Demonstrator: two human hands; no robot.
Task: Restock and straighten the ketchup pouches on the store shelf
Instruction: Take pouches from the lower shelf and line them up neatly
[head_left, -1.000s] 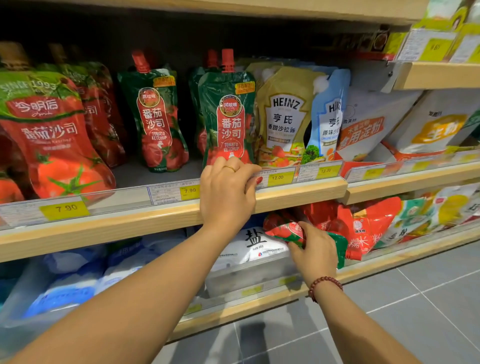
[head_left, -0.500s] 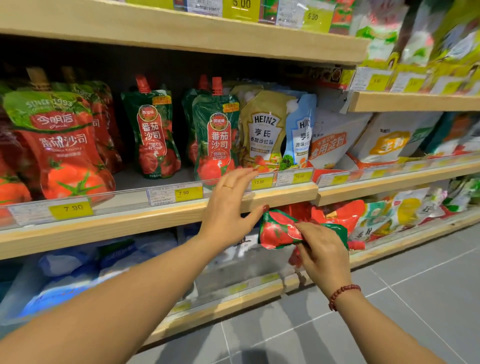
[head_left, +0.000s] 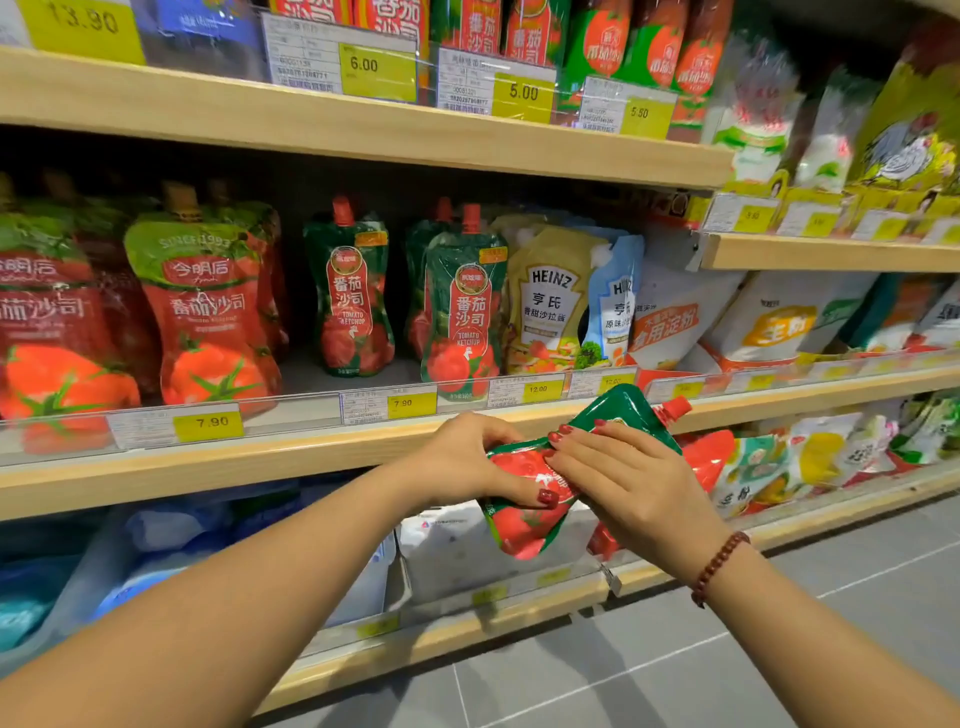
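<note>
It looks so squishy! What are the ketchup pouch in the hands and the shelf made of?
The ketchup pouch looks like soft, glossy plastic film: it creases and shines where the left hand and right hand hold it. Its red spout looks like hard plastic. The shelf looks like pale matte wood with faint grain, maybe a laminate.

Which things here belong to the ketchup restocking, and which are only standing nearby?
Belong: ketchup pouch in hand, left hand, right hand, green ketchup pouches on the shelf, red ketchup pouches.
Only nearby: salad dressing pouches, starch bags, white bags below, price tags.
</note>
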